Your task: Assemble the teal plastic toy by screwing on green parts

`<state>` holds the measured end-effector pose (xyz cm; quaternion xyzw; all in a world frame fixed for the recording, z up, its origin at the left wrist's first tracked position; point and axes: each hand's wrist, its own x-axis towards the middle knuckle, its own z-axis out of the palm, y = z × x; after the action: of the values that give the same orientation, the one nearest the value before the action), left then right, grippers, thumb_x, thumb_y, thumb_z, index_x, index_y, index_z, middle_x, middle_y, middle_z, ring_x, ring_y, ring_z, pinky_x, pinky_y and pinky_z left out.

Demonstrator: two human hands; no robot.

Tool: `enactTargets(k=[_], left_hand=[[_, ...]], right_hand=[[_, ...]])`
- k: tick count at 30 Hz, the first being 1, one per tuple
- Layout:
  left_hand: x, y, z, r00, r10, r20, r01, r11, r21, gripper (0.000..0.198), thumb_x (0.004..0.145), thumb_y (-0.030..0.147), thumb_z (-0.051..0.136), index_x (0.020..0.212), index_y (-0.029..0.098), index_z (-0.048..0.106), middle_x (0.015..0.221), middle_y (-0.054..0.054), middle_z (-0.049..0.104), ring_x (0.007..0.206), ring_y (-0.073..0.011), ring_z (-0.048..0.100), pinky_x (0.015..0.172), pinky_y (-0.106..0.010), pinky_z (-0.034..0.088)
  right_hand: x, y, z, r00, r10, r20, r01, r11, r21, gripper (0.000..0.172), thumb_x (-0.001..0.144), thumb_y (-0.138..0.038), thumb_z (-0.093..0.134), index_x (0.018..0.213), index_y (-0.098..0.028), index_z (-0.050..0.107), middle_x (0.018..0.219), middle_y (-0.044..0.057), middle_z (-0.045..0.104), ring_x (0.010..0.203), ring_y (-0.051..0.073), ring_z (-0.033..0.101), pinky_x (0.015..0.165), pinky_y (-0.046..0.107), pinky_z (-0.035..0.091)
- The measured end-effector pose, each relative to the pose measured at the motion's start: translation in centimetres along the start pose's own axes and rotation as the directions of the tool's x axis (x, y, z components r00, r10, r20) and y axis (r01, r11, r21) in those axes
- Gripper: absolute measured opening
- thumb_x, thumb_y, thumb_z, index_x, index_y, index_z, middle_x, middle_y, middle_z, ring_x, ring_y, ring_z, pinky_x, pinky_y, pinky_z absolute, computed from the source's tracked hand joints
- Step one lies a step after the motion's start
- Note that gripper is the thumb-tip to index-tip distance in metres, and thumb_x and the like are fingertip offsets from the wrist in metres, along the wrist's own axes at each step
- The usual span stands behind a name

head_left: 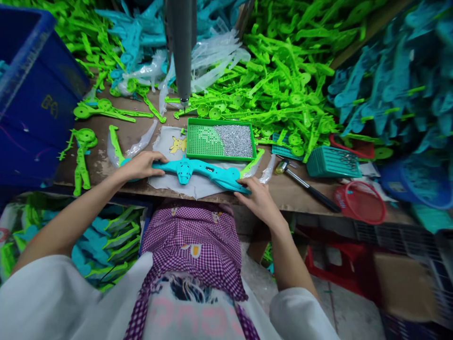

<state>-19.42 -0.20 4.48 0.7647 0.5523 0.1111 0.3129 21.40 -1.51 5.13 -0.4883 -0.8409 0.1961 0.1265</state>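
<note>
A teal plastic toy bow point(198, 171) lies across a grey cloth point(166, 147) at the near edge of the workbench. My left hand point(141, 164) grips its left limb, fingers curled over it. My right hand point(256, 196) presses on its right limb, fingers closed round the end. A green tray point(221, 140) of small silver screws sits just behind the bow. A grey hanging screwdriver point(182, 52) points down behind the tray.
Heaps of green plastic parts point(283, 80) and teal parts point(389, 85) crowd the back and right. A blue crate point(31, 99) stands at the left. A hammer point(306, 185), a teal basket point(332, 163) and a red basket point(361, 202) lie to the right.
</note>
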Motion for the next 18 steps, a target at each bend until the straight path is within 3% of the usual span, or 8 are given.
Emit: enactTargets(k=[3, 8, 10, 12, 18], left_hand=[[0.2, -0.1, 0.0, 1.000, -0.021, 0.002, 0.021, 1.000, -0.020, 0.045, 0.069, 0.043, 0.073, 0.105, 0.017, 0.068, 0.109, -0.009, 0.072, 0.100, -0.0259, 0.065, 0.090, -0.038, 0.048], [0.2, -0.2, 0.1, 0.999, -0.033, -0.016, 0.033, 0.998, -0.053, 0.045, 0.068, 0.043, 0.074, 0.105, 0.018, 0.069, 0.108, -0.008, 0.072, 0.098, -0.0240, 0.065, 0.090, -0.036, 0.048], [0.2, -0.3, 0.1, 0.999, -0.026, -0.019, 0.025, 0.998, -0.055, 0.044, 0.068, 0.043, 0.074, 0.104, 0.018, 0.069, 0.108, -0.007, 0.072, 0.098, -0.0238, 0.065, 0.090, -0.036, 0.048], [0.2, -0.3, 0.1, 0.999, -0.024, -0.022, 0.023, 0.998, -0.055, 0.044, 0.068, 0.043, 0.074, 0.105, 0.019, 0.069, 0.107, -0.007, 0.072, 0.096, -0.0235, 0.065, 0.089, -0.036, 0.048], [0.0, -0.5, 0.3, 0.999, -0.019, -0.049, 0.017, 0.999, -0.050, 0.045, 0.068, 0.043, 0.073, 0.106, 0.018, 0.068, 0.110, -0.008, 0.071, 0.099, -0.0248, 0.064, 0.091, -0.037, 0.048]], right_hand=[[0.1, 0.2, 0.0, 1.000, -0.011, -0.007, 0.011, 1.000, -0.002, 0.025, 0.089, -0.034, 0.055, 0.108, -0.020, 0.061, 0.103, 0.008, 0.066, 0.093, 0.023, 0.063, 0.083, 0.038, 0.038], [-0.1, 1.4, 1.4, 0.995, 0.041, -0.087, -0.014, 0.959, 0.285, 0.033, 0.086, -0.042, 0.059, 0.109, -0.018, 0.064, 0.100, 0.008, 0.066, 0.092, 0.022, 0.062, 0.077, 0.035, 0.046], [-0.3, 1.7, 2.0, 0.989, 0.072, -0.126, -0.029, 0.947, 0.319, 0.035, 0.085, -0.045, 0.060, 0.108, -0.019, 0.065, 0.098, 0.007, 0.066, 0.089, 0.021, 0.062, 0.076, 0.035, 0.047], [-0.6, 1.5, 2.6, 0.983, 0.073, -0.171, -0.028, 0.967, 0.255, 0.035, 0.086, -0.044, 0.059, 0.108, -0.019, 0.066, 0.096, 0.008, 0.067, 0.088, 0.022, 0.062, 0.076, 0.035, 0.047], [-2.4, 0.3, 4.0, 0.941, -0.011, -0.338, -0.055, 0.981, -0.187, 0.033, 0.095, -0.037, 0.047, 0.117, -0.020, 0.065, 0.099, 0.010, 0.069, 0.095, 0.022, 0.061, 0.088, 0.039, 0.037]])
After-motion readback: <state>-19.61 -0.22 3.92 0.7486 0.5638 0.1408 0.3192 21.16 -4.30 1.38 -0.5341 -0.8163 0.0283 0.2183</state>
